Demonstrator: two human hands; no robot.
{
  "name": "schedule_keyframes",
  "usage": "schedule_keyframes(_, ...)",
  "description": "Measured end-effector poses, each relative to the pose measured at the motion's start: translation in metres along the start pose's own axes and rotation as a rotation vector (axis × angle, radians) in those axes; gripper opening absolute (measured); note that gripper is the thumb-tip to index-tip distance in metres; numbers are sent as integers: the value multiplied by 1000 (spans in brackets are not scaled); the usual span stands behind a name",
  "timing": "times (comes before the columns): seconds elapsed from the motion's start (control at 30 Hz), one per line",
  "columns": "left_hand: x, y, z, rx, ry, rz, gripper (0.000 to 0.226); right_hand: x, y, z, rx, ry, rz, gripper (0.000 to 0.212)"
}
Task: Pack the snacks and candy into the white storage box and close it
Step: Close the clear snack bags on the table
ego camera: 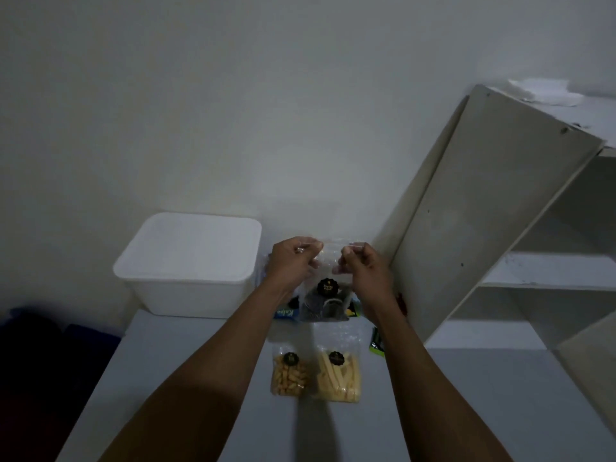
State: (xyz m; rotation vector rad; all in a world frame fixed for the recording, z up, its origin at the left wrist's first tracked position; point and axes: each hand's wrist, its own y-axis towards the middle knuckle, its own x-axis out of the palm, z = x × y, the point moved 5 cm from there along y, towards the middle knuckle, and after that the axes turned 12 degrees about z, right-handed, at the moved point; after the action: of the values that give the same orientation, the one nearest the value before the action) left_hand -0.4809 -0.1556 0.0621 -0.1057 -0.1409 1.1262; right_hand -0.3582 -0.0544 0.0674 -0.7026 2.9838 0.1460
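1. Pale grey tabletop (200, 395), both forearms reaching forward over it.
2. Nearest: 2 clear plastic bags lying flat, side by side and touching. The left bag holds short tan snack pieces (289, 375), the right one pale yellow sticks (338, 375). Each has a round black label.
3. Small green packet (376, 343) on the table, partly hidden by the right forearm.
4. Further on, a blue packet (286, 313) lies partly under the held bag; more packets behind it, too hidden to identify.
5. Clear plastic bag with dark round snacks (325, 295) and a black label hangs upright from both hands.
6. Left hand (293, 258) and right hand (361, 261) are close together, each pinching the bag's top edge.
7. White plastic storage box (190, 261), lid on, sits at the table's far left by the wall, just left of the left hand.
8. White shelving unit (500, 228) at right.
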Motion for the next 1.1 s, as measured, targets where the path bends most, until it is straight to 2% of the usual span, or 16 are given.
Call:
schedule_keyframes(0.1,6,4,-40,-187,-36,6,13,-3,-4,29,95,-52,-30,15)
schedule_keyframes(0.2,3,7,-90,-360,-72,57,6,-8,-16,77,206,-176,-158,7)
schedule_keyframes(0.27,-1,7,-123,-411,-60,90,11,-13,-25,113,319,-194,-171,14)
schedule_keyframes(0.37,-11,-4,-162,-428,57,131,26,-14,-36,158,496,-199,-102,17)
schedule_keyframes(0.47,-26,-15,-196,-382,189,132,43,-12,-39,191,598,-232,-54,14)
schedule_keyframes(0.6,-36,-18,-220,-337,408,128,21,-3,-36,218,638,-277,-90,23)
schedule_keyframes(0.7,-30,-9,-230,-287,544,90,20,-4,-29,226,500,-447,-143,36)
schedule_keyframes(0.8,-22,2,-240,-244,727,60,21,-12,-15,224,384,-568,-210,39)
schedule_keyframes(0.93,-3,18,-222,-162,906,213,24,-31,20,226,350,-609,-165,36)
schedule_keyframes(1.0,20,32,-203,-45,966,239,21,-41,38,227,349,-634,-147,35)
schedule_keyframes(1.1,73,64,-191,137,928,19,22,-56,61,237,372,-660,-153,34)
